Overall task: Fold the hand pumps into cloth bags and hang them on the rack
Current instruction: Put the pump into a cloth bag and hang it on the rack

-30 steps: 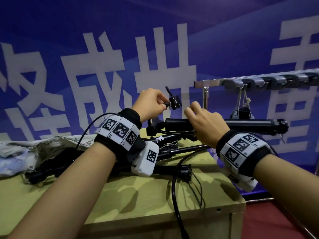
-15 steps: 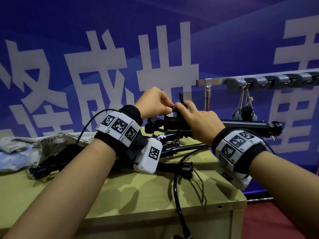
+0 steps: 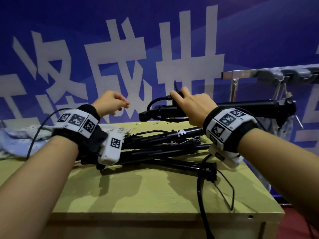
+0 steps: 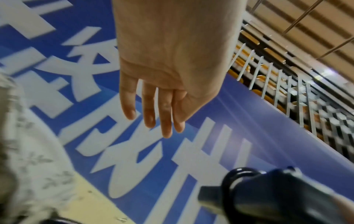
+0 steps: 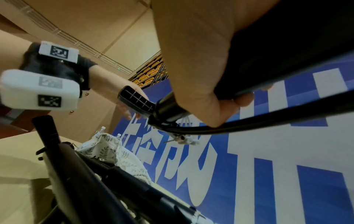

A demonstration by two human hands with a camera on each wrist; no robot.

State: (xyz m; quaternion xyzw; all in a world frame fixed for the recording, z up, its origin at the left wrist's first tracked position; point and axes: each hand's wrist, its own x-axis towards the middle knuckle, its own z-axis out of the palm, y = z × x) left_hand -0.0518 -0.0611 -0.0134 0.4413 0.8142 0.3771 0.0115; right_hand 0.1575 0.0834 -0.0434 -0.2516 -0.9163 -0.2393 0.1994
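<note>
The left hand (image 3: 110, 102) has just come away from the hand pump (image 3: 224, 109). Half a second ago both hands were together at the near end of it, working on the small head of the hose; now the left hand is free in the air, a little apart to the left, with the fingers loose and holding nothing, which the left wrist view shows clearly. The right hand (image 3: 193, 107) stays alone on the pump, closed around its barrel near the end, and it seems to press the hose (image 3: 155, 102) against the body, so the hose makes a small loop there. The pump is held level above the worktop (image 3: 155, 195), not resting on it, and its far end reaches toward the rack (image 3: 259, 74) on the right. I think the folding of this pump is finished, or almost, and the next thing needed is a bag. The cloth bags (image 3: 20, 135) lie at the left back of the worktop, on the side of the free hand. Several other pumps (image 3: 164, 145) are lying crossed on the worktop under the hands, so much of the task remains.
</note>
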